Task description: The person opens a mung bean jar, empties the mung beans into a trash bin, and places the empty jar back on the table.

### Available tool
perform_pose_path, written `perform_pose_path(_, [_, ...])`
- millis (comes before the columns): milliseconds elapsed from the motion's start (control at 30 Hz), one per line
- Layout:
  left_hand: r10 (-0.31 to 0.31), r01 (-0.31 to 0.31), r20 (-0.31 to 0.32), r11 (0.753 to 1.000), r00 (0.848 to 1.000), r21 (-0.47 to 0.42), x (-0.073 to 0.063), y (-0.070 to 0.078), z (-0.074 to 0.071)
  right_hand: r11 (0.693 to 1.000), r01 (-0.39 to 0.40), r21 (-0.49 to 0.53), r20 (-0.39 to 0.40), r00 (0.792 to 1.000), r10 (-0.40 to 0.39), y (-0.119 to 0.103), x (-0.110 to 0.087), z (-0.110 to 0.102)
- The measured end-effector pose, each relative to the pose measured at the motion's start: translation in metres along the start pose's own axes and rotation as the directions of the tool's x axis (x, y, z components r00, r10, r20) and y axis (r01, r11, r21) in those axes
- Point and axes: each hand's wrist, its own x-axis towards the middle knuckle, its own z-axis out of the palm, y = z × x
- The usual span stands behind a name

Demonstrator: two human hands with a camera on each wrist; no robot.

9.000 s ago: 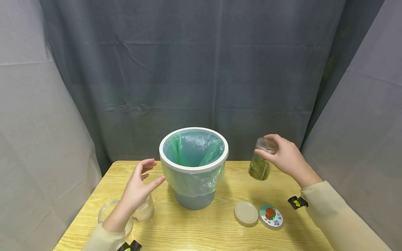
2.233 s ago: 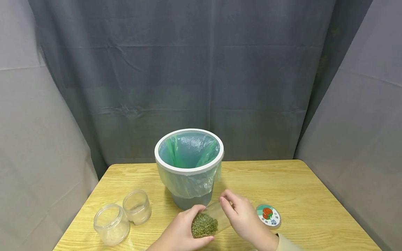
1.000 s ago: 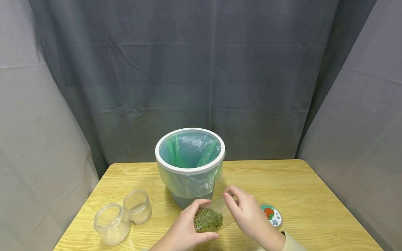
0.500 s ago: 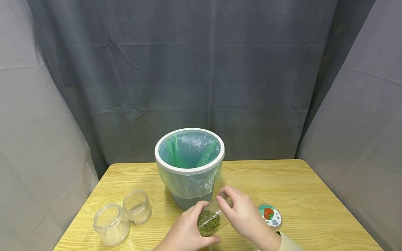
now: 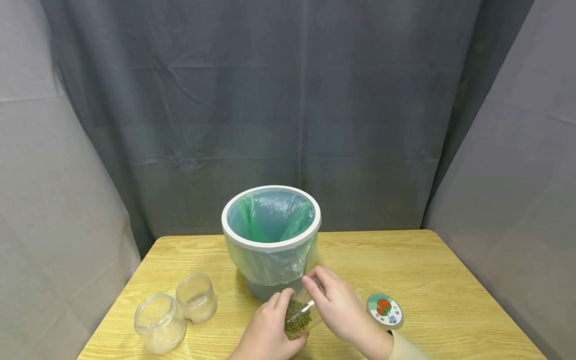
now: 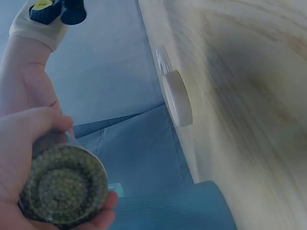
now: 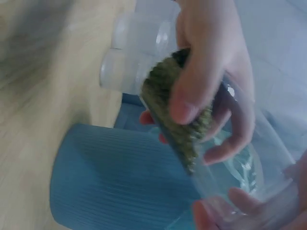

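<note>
Both hands hold a tilted clear jar [image 5: 297, 320] partly filled with small green beans, in front of the bin. My left hand [image 5: 269, 330] grips the jar's bean-filled bottom end, thumb and fingers on opposite sides. My right hand [image 5: 344, 312] has its fingers curled at the mouth end, which it mostly hides in the head view. In the left wrist view, the round base shows packed green beans [image 6: 64, 184]. The right wrist view shows the beans slumped toward the base and the clear jar wall running to the right fingertips [image 7: 244, 199].
A grey bin [image 5: 270, 247] with a white rim and a green liner stands behind the hands. Two clear open jars, one nearer [image 5: 160, 322] and one farther [image 5: 196, 297], stand at left. A tomato-print lid [image 5: 384, 311] lies on the table [image 5: 450, 300] at right.
Earlier the right hand alone held the jar upright at right, the left hand open beside the bin. Both hands now hold it tilted; in the last half second it has turned slightly and shifted left.
</note>
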Motion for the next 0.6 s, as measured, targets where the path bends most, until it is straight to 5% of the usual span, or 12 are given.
perform_pose_path(333, [0.031, -0.033, -0.014, 0.993, 0.999, -0.110, 0.001, -0.008, 0.008, 0.985, 0.164, -0.055, -0.178, 0.969, -0.171, 0.006, 0.000, 0.008])
perform_pose_path(600, [0.049, -0.041, 0.035, 0.981, 0.998, -0.191, 0.003, -0.012, 0.006, 0.975, 0.211, -0.063, -0.200, 0.955, -0.220, 0.009, -0.003, 0.009])
